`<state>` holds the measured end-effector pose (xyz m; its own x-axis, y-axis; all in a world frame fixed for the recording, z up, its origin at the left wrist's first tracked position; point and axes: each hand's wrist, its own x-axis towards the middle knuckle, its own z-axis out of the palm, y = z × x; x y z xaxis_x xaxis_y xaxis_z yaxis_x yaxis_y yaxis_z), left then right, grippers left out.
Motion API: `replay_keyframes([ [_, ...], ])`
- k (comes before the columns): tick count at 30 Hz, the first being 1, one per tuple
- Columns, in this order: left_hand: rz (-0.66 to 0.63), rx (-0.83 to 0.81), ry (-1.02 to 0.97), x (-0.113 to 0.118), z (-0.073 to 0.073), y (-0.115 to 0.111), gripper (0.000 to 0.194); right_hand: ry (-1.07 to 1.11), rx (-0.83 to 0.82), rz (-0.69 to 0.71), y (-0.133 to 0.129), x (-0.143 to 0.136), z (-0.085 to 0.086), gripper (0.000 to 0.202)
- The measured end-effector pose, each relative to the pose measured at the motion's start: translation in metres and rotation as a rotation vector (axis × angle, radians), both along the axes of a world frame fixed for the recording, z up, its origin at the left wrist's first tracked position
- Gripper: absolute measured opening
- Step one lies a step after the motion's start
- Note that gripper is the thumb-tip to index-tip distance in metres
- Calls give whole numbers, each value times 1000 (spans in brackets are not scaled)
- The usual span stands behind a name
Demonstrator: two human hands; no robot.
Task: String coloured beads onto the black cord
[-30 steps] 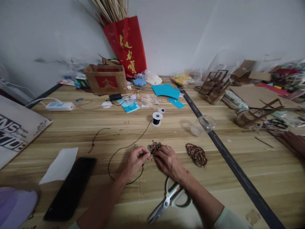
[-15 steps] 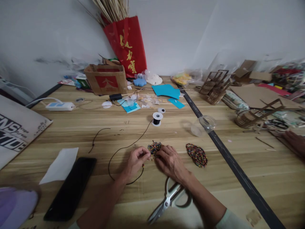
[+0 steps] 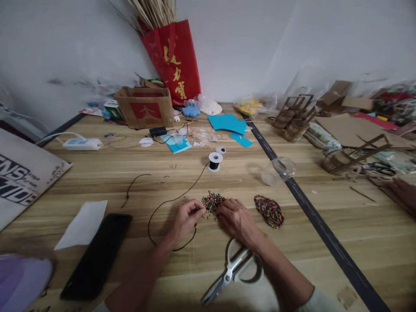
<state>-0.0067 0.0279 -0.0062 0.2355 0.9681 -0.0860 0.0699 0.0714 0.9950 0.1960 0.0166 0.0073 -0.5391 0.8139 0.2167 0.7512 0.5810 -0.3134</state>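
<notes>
Beads (image 3: 212, 201) seem placed for reach, far from table's (image 3: 305, 249) back edge. Left hand (image 3: 186, 219) is pinched, right hand (image 3: 237, 219) curled; contents unclear.

Free gap — beads (image 3: 212, 201) to spool (image 3: 215, 166)

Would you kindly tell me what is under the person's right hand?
Loose coloured beads run up to the edge of the right hand; whatever lies beneath it is covered, so I cannot tell.

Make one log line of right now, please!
left hand: pinched, beside loose beads | right hand: at beads' edge | black cord: partly unwound from spool | scissors: on table
</notes>
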Motion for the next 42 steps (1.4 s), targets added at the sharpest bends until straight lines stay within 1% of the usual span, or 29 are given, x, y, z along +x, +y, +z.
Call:
replay_keyframes([
  [6, 0, 12, 0, 1, 1, 0, 16, 8, -5, 22, -3, -2, 5, 10],
  [10, -7, 15, 5, 0, 0, 0, 16, -48, 19, 7, -4, -4, 4, 8],
  [14, -12, 60, 33, 0, -2, -1, 13, -83, 58, 4, -4, -5, 4, 8],
  [17, -41, 152, 117, 3, 0, -6, 10, -95, 71, 7, -4, -6, 4, 8],
  [21, -165, 356, 278, 6, 5, -15, 8, -37, 62, 4, -2, -4, 3, 11],
  [25, -275, 559, 373, 7, 7, -18, 9, 137, 21, -27, 2, -1, -1, 10],
  [28, -301, 608, 397, 7, 6, -18, 12, 309, -26, -64, 4, 1, -5, 8],
  [32, -307, 603, 420, 7, 5, -18, 13, 514, -148, -143, 4, 1, -9, 7],
  [36, -294, 544, 418, 8, 5, -17, 14, 650, -289, -191, 2, -1, -7, 5],
  [39, -250, 452, 361, 7, 5, -15, 11, 724, -335, -179, -1, -5, -4, 5],
  [42, -180, 320, 288, 4, 4, -12, 10, 822, -383, -154, -5, -10, -4, 6],
])
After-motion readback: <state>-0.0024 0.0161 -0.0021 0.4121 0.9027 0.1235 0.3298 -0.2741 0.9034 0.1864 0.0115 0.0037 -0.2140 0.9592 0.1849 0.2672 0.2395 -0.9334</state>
